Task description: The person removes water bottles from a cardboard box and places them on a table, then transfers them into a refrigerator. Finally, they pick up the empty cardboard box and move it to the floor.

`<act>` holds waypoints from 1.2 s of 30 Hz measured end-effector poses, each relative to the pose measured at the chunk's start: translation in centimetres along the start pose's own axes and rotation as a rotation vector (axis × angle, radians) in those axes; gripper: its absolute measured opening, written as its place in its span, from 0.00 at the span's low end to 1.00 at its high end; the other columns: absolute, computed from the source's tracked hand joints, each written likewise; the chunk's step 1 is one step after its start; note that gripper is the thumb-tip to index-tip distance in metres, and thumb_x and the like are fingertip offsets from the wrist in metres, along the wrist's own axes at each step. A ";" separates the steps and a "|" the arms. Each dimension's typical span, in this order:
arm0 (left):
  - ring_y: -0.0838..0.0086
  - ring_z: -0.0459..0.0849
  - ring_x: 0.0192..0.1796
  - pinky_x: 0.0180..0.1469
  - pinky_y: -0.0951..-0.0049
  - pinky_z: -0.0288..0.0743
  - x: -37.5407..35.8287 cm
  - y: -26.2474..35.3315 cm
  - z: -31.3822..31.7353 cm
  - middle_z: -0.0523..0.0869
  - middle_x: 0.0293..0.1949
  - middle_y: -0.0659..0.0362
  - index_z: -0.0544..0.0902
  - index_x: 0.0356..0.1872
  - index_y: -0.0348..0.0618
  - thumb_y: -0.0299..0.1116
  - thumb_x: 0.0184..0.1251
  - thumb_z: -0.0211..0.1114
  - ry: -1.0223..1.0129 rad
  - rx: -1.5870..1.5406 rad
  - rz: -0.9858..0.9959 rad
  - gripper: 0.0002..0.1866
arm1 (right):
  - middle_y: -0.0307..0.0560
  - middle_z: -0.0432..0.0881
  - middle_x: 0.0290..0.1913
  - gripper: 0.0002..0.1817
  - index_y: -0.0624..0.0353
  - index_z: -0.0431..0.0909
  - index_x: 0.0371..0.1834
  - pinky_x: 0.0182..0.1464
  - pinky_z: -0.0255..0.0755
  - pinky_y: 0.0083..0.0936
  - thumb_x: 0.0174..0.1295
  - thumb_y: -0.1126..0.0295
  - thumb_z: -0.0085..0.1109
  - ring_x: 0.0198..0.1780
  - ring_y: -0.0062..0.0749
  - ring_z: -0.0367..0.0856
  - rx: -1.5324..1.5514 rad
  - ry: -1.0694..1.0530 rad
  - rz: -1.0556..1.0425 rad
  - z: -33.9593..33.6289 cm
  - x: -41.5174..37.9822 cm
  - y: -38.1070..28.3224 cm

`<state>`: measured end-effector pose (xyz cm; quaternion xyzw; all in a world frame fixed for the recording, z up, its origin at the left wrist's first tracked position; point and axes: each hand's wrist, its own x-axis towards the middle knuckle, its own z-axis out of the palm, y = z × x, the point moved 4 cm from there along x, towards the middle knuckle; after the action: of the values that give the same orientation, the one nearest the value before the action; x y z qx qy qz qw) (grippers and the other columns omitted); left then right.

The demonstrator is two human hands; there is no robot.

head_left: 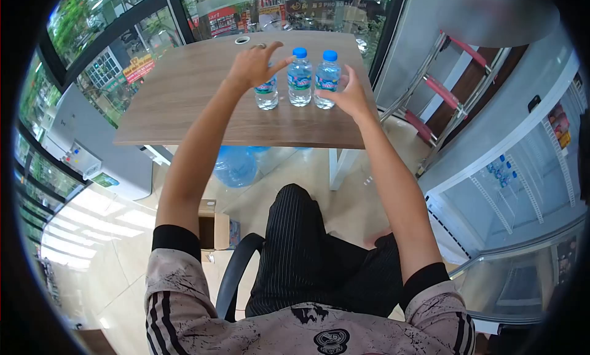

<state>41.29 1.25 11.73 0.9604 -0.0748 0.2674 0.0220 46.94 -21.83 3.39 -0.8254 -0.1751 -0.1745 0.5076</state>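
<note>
Three small water bottles with blue caps stand upright in a row near the table's middle. My left hand (251,66) is over the left bottle (267,97) and hides its cap. The fingers of that hand are spread, with the thumb stretched toward the middle bottle (300,78). At the right bottle (327,78), my right hand (351,97) is open around its side. Its thumb overlaps the bottle's lower front, and its fingers are apart on the far right side.
The brown wooden table (184,103) carries a roll of tape (242,40) at its back edge. Below are a large blue water jug (235,166) and an open cardboard box (212,231). A ladder (439,90) and a glass-door fridge (516,170) stand right, a water dispenser (92,140) left.
</note>
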 end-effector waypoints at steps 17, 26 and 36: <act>0.55 0.82 0.36 0.38 0.60 0.74 2.7 3.2 0.6 0.83 0.32 0.48 0.81 0.35 0.40 0.57 0.51 0.64 0.050 -0.024 0.299 0.26 | 0.49 0.83 0.34 0.29 0.63 0.77 0.40 0.41 0.74 0.28 0.38 0.56 0.75 0.35 0.33 0.82 0.379 0.010 -0.080 -4.5 -4.9 1.2; 0.63 0.78 0.25 0.25 0.67 0.73 1.4 18.1 -4.2 0.77 0.19 0.57 0.79 0.26 0.39 0.37 0.41 0.74 0.321 -0.165 0.764 0.16 | 0.42 0.83 0.34 0.23 0.61 0.80 0.38 0.40 0.74 0.23 0.42 0.60 0.75 0.35 0.22 0.80 0.208 0.459 0.260 -30.5 -15.5 13.2; 0.72 0.78 0.27 0.22 0.73 0.71 1.2 48.9 1.6 0.75 0.18 0.61 0.80 0.27 0.42 0.39 0.36 0.75 0.567 -0.747 1.206 0.17 | 0.41 0.82 0.33 0.20 0.61 0.79 0.37 0.40 0.70 0.21 0.41 0.67 0.74 0.34 0.22 0.77 -0.074 1.223 0.325 -49.2 -26.2 23.8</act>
<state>35.54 -47.39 11.11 0.5766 -0.6633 0.4264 0.2138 29.65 -79.05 -6.48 -0.6095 0.2804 -0.5411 0.5071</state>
